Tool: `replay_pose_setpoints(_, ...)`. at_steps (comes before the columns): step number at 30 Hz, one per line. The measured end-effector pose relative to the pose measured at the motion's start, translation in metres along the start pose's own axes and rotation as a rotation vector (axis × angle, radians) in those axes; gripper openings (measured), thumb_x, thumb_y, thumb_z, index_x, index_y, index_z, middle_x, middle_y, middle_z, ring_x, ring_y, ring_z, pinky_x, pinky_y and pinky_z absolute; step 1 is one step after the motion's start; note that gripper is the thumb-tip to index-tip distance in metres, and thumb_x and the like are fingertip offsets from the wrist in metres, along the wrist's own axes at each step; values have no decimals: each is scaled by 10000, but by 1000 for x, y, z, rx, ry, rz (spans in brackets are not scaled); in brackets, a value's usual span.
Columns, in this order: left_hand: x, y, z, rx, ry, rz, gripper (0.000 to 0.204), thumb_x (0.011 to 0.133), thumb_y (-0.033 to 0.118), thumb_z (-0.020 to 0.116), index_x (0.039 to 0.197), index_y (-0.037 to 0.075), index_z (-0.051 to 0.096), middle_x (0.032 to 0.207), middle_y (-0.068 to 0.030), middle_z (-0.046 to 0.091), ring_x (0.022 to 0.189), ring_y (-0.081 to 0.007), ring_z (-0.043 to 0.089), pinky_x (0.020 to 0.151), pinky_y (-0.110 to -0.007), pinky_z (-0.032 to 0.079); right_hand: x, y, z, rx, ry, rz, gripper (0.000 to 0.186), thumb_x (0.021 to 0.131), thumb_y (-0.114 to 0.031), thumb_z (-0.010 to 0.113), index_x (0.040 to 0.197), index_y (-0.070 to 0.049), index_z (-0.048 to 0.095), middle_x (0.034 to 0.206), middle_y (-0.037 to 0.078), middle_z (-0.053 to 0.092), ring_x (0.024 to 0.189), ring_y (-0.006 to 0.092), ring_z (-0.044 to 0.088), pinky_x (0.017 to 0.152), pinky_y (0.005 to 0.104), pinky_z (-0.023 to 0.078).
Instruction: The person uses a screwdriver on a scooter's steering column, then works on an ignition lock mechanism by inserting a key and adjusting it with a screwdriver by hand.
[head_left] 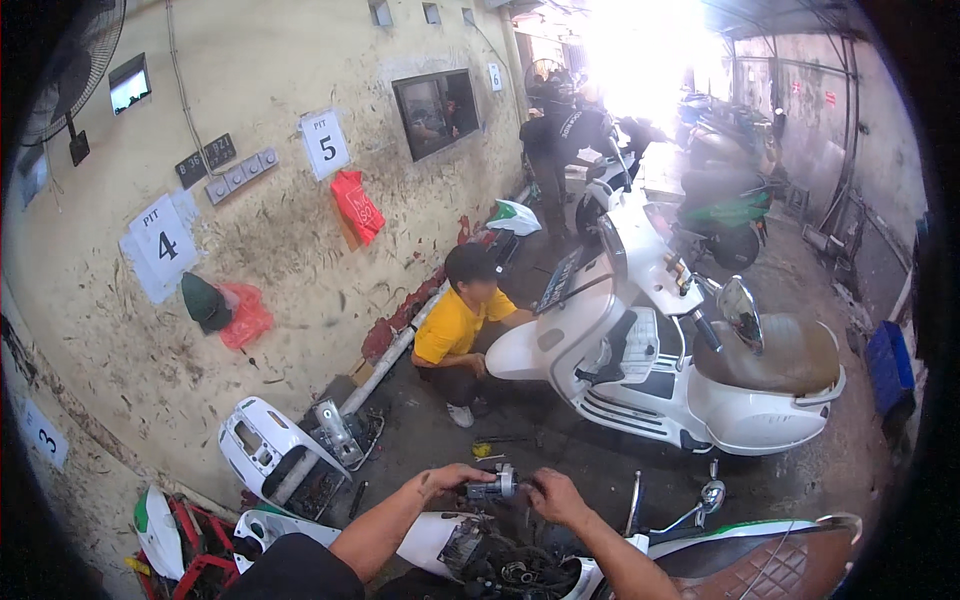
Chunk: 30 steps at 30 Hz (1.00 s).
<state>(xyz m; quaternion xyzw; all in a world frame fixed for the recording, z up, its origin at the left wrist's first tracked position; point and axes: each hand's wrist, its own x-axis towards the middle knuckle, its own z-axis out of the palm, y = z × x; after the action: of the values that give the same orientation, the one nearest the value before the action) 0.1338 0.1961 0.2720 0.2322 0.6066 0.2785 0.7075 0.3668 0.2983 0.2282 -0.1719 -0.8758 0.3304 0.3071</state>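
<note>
Above a partly stripped scooter [510, 572], my left hand [455, 478] is closed round a short, grey, cylindrical metal part [493, 486]. Its exact kind is too small to tell. At the right end of that part, my right hand [556, 499] has its fingers curled and pinched together. Whatever is between those fingertips, if anything, does not show. Below both hands lie the scooter's bare dark mechanical parts, with a white body panel [428, 541] beside them.
A person in a yellow shirt [448, 325] crouches at the front of a white scooter [640, 390] ahead. Removed white bodywork [268, 440] lies by the wall on the left. A brown quilted seat [770, 568] and a mirror [712, 492] are at the near right.
</note>
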Motion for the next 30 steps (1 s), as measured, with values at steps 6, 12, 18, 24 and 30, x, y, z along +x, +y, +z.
replay_pose_setpoints(6,61,-14,-8,324,317,242,521,848,455,636,1142,25,639,1061,-80,644,967,-164,574,820,-293,443,-52,7,41,216,199,586,364,915,-303,582,773,32,573,640,144,569,607,205,553,579,369,429)
replay_pose_setpoints(12,59,-54,36,725,1053,696,559,821,469,654,1057,-37,625,1032,-232,638,967,-296,620,803,-369,475,-91,-8,65,492,400,818,370,924,-302,582,805,47,602,704,99,616,694,141,539,653,321,445)
replay_pose_setpoints(18,74,-120,43,-440,846,446,579,703,409,806,1007,-51,631,1026,-148,653,933,-256,617,757,-395,497,-101,-11,76,438,440,810,339,921,-277,584,859,54,621,751,127,633,710,145,542,673,319,447)
replay_pose_setpoints(24,44,-82,77,-720,540,203,547,746,308,796,1099,-56,591,1011,-169,647,845,-238,649,739,-377,539,-102,-20,84,489,485,859,334,909,-273,598,826,49,624,714,117,630,664,137,558,615,320,447)
replay_pose_setpoints(30,43,-56,71,-739,23,94,279,878,307,648,1058,94,631,926,-45,671,758,-190,656,683,-348,556,-99,-25,75,507,497,823,298,910,-240,601,855,51,636,732,100,648,668,131,571,617,307,454)
